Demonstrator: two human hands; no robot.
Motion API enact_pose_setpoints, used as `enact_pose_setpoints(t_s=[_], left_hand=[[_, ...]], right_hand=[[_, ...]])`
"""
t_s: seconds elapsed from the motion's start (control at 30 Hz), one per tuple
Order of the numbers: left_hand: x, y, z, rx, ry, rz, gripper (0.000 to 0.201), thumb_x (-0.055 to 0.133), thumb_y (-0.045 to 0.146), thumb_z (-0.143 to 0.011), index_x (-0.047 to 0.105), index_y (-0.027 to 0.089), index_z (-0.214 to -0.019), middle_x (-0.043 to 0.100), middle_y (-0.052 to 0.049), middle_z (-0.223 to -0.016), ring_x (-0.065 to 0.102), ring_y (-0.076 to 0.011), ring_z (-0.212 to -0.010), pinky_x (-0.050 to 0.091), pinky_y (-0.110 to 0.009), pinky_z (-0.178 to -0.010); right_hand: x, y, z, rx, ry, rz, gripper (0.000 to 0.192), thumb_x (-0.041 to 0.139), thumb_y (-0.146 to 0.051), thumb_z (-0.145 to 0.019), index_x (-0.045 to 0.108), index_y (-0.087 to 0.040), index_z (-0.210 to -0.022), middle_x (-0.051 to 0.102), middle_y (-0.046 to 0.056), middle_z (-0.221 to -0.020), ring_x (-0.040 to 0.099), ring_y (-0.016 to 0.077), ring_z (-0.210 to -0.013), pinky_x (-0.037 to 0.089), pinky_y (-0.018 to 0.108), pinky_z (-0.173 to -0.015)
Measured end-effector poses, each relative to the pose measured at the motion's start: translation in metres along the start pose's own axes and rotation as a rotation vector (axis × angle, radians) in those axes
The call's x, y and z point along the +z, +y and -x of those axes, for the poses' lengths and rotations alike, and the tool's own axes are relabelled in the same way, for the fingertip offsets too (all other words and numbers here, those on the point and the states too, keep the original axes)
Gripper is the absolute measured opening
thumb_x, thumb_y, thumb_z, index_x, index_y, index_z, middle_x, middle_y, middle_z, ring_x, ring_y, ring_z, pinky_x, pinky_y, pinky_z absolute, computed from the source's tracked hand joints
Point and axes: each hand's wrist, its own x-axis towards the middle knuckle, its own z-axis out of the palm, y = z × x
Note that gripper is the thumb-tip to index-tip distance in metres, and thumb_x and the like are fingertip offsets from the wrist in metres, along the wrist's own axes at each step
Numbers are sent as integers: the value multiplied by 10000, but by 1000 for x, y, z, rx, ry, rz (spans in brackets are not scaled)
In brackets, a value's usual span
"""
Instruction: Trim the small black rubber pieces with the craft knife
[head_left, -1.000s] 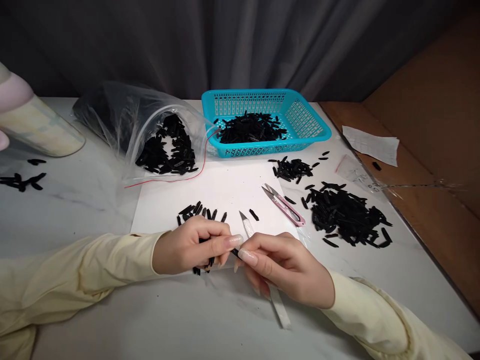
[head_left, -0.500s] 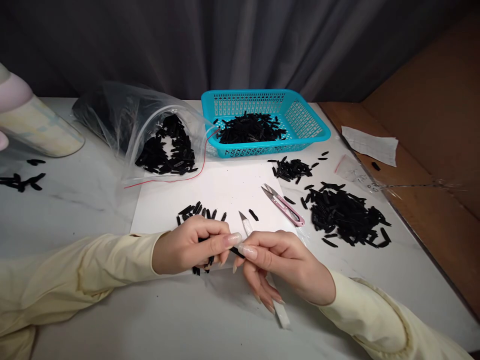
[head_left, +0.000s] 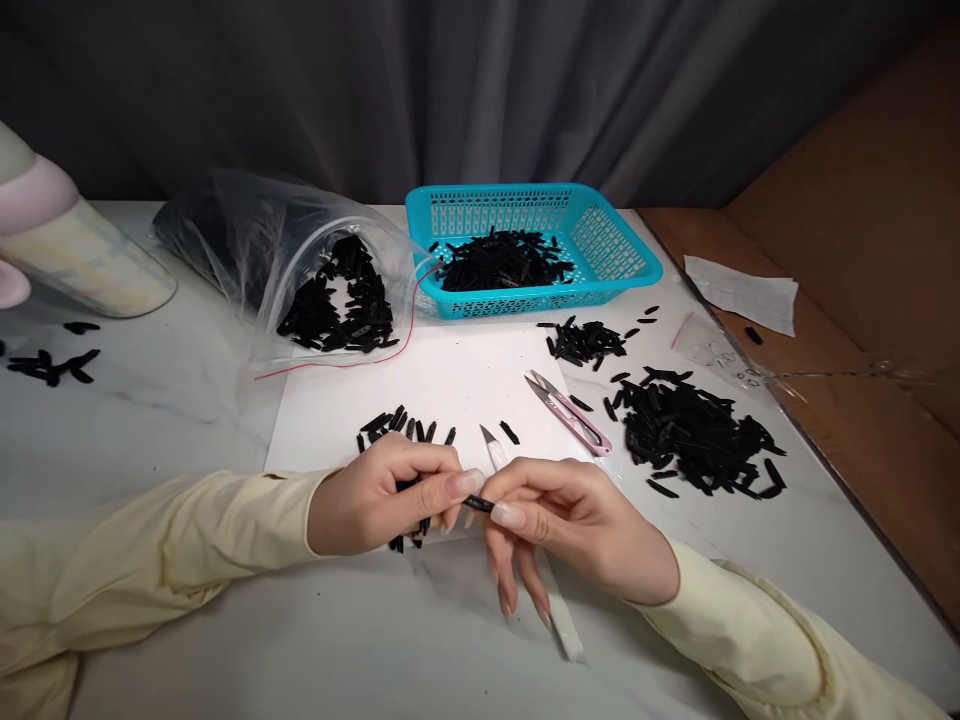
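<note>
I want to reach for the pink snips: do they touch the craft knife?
Apart. The head view shows bare white paper between the pink snips and the craft knife.

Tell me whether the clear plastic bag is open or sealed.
Open. The plastic bag lies on its side, its mouth gaping toward the white paper, with black pieces visible inside.

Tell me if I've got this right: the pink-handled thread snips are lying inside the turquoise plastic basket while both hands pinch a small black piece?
Not quite. The pink-handled thread snips lie on the white paper sheet, in front of the turquoise plastic basket, not inside it; the basket holds only black pieces. The head view shows this. The rest holds: the left hand and right hand pinch a small black piece.
</note>
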Motion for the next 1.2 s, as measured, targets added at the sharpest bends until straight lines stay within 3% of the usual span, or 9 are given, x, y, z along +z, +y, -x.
enact_pose_setpoints(t_s=[0.23, 0.6, 0.83, 0.93, 1.07, 1.2], left_hand=[[-2, -1, 0, 29, -4, -60, 335, 465, 308, -850, 504, 146, -560, 428, 38, -448, 370, -57, -413, 303, -187, -410], [2, 3, 0, -109, 14, 34, 416, 465, 453, -836, 468, 150, -551, 398, 58, -443, 272, -33, -370, 232, -195, -371], [0, 4, -1, -143, -37, 56, 396, 447, 439, -848, 463, 148, -580, 414, 58, -461, 262, -29, -368, 228, -192, -368], [1, 5, 0, -154, -23, 86, 364, 465, 414, -845, 467, 147, -597, 423, 60, -472, 267, -29, -378, 229, -189, -373], [2, 6, 0, -190, 6, 152, 338, 485, 413, -836, 485, 144, -630, 402, 72, -468, 279, -30, -385, 226, -184, -376], [2, 5, -1, -232, 3, 173, 328, 466, 431, -842, 499, 145, -684, 380, 82, -454, 261, -32, -379, 206, -182, -368]], right_hand=[[-1, -1, 1, 8, 21, 63, 198, 573, -310, -834, 569, -113, -815, 615, 34, -679, 626, 99, -502, 454, 145, -363], [3, -5, 6, -108, 91, 297, 184, 532, -282, -862, 572, -115, -797, 611, 39, -670, 617, 102, -495, 470, 181, -406], [3, -5, 6, -145, 130, 368, 177, 523, -289, -867, 570, -125, -820, 636, 46, -687, 621, 107, -494, 487, 191, -411], [4, -5, 8, -242, 168, 530, 159, 507, -244, -877, 589, -125, -810, 642, 36, -636, 606, 101, -466, 492, 193, -427], [2, -2, 11, -474, 256, 863, 121, 495, -162, -875, 614, -145, -888, 652, 16, -559, 589, 106, -452, 503, 203, -474], [0, 2, 11, -677, 295, 1119, 178, 471, -88, -863, 590, -158, -976, 684, 34, -643, 625, 128, -509, 507, 218, -502]])
